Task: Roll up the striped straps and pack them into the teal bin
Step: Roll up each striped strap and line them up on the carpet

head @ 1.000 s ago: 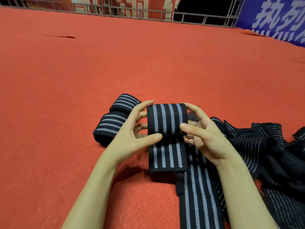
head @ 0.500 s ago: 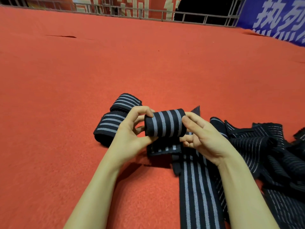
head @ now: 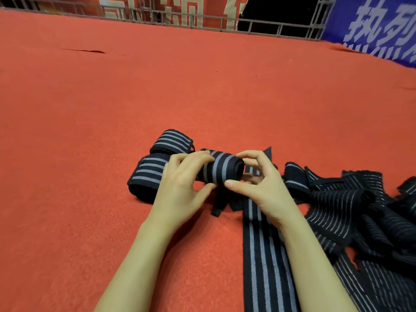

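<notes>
A black strap with grey stripes is wound into a tight roll point(head: 221, 168) held just above the red carpet. My left hand point(head: 182, 188) grips its left end, fingers curled over the top and thumb under. My right hand point(head: 258, 185) pinches its right end between thumb and fingers. A short black tail point(head: 219, 207) hangs below the roll. Two finished rolls point(head: 171, 141) point(head: 146, 174) lie to the left, touching each other. A flat strap point(head: 265, 262) runs toward me under my right forearm. No teal bin is in view.
A loose heap of unrolled striped straps point(head: 351, 206) lies at the right. Red carpet point(head: 112, 97) stretches all around. A metal railing point(head: 202, 19) with red and blue banners closes off the far edge.
The hanging length of strap has been wound in, so the roll is thicker and only a short tail is left. Both hands have shifted lower and nearer the carpet.
</notes>
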`<state>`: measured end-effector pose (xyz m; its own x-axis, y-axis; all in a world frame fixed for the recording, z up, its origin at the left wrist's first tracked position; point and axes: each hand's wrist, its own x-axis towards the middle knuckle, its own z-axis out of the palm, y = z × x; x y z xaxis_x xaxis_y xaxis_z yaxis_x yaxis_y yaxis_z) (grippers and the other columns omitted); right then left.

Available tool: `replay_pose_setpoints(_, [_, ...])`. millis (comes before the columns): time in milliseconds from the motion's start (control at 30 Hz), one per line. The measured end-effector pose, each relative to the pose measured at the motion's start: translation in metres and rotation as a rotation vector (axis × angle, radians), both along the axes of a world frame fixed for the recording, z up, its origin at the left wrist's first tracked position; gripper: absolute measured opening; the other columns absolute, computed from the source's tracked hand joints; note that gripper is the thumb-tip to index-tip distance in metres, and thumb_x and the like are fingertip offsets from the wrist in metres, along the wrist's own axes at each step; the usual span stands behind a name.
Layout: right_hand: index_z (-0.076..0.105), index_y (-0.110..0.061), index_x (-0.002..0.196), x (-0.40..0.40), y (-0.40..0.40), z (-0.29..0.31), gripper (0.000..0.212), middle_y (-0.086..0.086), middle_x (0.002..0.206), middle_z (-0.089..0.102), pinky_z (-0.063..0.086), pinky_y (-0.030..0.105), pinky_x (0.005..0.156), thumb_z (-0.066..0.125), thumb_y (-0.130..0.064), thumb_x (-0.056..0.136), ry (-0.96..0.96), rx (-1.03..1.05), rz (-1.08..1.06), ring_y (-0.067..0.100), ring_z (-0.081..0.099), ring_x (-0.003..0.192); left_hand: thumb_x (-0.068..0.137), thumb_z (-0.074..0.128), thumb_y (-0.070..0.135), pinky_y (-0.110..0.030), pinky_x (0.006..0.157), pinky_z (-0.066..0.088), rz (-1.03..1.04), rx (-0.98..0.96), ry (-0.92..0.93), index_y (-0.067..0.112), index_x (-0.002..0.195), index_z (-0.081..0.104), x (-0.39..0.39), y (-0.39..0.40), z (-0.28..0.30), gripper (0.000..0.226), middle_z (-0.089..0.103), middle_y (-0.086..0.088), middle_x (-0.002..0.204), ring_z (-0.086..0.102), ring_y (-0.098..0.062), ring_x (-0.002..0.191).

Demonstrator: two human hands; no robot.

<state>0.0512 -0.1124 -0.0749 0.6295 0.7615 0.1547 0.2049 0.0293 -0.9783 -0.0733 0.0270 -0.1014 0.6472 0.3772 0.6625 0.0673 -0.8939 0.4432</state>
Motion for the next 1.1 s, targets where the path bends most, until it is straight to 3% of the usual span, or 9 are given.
replay_pose_setpoints(67, [0.056, -0.033, 0.106, -0.004, 0.007, -0.009, 0.052, -0.017, 0.111, 0.058, 0.05, 0.018, 0.075, 0.082, -0.007, 0.07, -0.051, 0.014, -0.037, 0.004, 0.064, 0.089, 0.069, 0.068, 0.016, -0.037, 0.09, 0.039, 0.068, 0.082, -0.011, 0.022, 0.118, 0.053, 0.003, 0.001, -0.005, 0.052, 0.058, 0.007, 0.127, 0.049, -0.023, 0.107])
replay_pose_setpoints(167, [0.051, -0.046, 0.105, -0.005, 0.013, -0.026, 0.054, -0.012, 0.117, 0.058, 0.053, 0.031, 0.082, 0.084, -0.031, 0.064, -0.163, -0.042, -0.117, 0.007, 0.062, 0.098, 0.066, 0.066, 0.009, -0.037, 0.084, 0.039, 0.188, 0.188, -0.005, 0.02, 0.117, 0.052, 0.011, -0.003, -0.013, 0.055, 0.06, 0.0, 0.12, 0.048, -0.025, 0.102])
replay_pose_setpoints(300, [0.051, -0.044, 0.106, 0.003, 0.01, -0.037, 0.042, -0.017, 0.114, 0.052, 0.054, 0.037, 0.077, 0.078, -0.033, 0.076, -0.331, -0.181, -0.045, 0.005, 0.058, 0.1, 0.062, 0.068, -0.006, -0.042, 0.076, 0.051, 0.151, 0.114, 0.076, 0.012, 0.114, 0.057, 0.013, -0.003, -0.025, 0.056, 0.058, -0.006, 0.114, 0.054, -0.028, 0.092])
replay_pose_setpoints(433, [0.057, -0.034, 0.11, 0.019, 0.003, -0.036, 0.024, -0.016, 0.109, 0.059, 0.035, 0.032, 0.096, 0.066, -0.031, 0.088, -0.665, -0.295, -0.05, 0.009, 0.056, 0.1, 0.073, 0.056, 0.023, -0.04, 0.079, 0.052, 0.111, 0.086, 0.162, 0.014, 0.117, 0.063, 0.008, -0.005, -0.021, 0.046, 0.06, -0.001, 0.116, 0.057, -0.024, 0.098])
replay_pose_setpoints(533, [0.058, -0.033, 0.111, 0.023, -0.002, -0.036, 0.019, -0.016, 0.108, 0.061, 0.02, 0.027, 0.092, 0.061, -0.033, 0.092, -0.778, -0.348, -0.083, 0.009, 0.052, 0.103, 0.076, 0.053, 0.047, -0.036, 0.074, 0.053, 0.144, 0.09, 0.214, 0.017, 0.113, 0.067, 0.007, -0.011, -0.019, 0.049, 0.062, 0.002, 0.113, 0.06, -0.022, 0.094])
replay_pose_setpoints(667, [0.056, -0.032, 0.113, 0.018, 0.002, -0.038, 0.021, -0.017, 0.102, 0.059, 0.016, 0.023, 0.086, 0.06, -0.033, 0.092, -0.865, -0.33, -0.11, 0.007, 0.055, 0.098, 0.076, 0.061, 0.04, -0.035, 0.064, 0.052, 0.194, 0.144, 0.212, 0.015, 0.101, 0.071, 0.007, -0.012, -0.017, 0.037, 0.068, 0.001, 0.101, 0.066, -0.023, 0.078])
replay_pose_setpoints(800, [0.049, -0.038, 0.133, 0.028, 0.007, -0.035, 0.039, -0.015, 0.113, 0.058, 0.013, 0.024, 0.087, 0.054, -0.043, 0.094, -0.975, -0.416, -0.083, 0.009, 0.052, 0.106, 0.067, 0.067, 0.032, -0.034, 0.075, 0.04, 0.194, 0.313, 0.232, 0.014, 0.089, 0.072, 0.009, -0.002, -0.008, 0.029, 0.07, 0.001, 0.092, 0.066, -0.024, 0.074])
replay_pose_setpoints(900, [0.052, -0.035, 0.133, 0.034, 0.015, -0.038, 0.042, -0.011, 0.118, 0.061, 0.014, 0.029, 0.089, 0.055, -0.046, 0.092, -1.075, -0.423, -0.105, 0.014, 0.055, 0.108, 0.066, 0.08, 0.028, -0.035, 0.08, 0.035, 0.199, 0.475, 0.265, 0.014, 0.087, 0.072, 0.013, 0.012, -0.007, 0.027, 0.071, 0.0, 0.088, 0.066, -0.026, 0.078])
replay_pose_setpoints(1100, [0.067, -0.022, 0.116, 0.035, 0.039, -0.053, 0.034, -0.007, 0.081, 0.07, 0.021, 0.038, 0.079, 0.061, -0.036, 0.085, -1.205, -0.392, -0.325, 0.02, 0.066, 0.075, 0.069, 0.083, 0.033, -0.046, 0.09, 0.049, 0.29, 0.602, 0.431, 0.016, 0.106, 0.072, 0.033, 0.032, -0.004, 0.042, 0.072, -0.005, 0.095, 0.067, -0.029, 0.089])
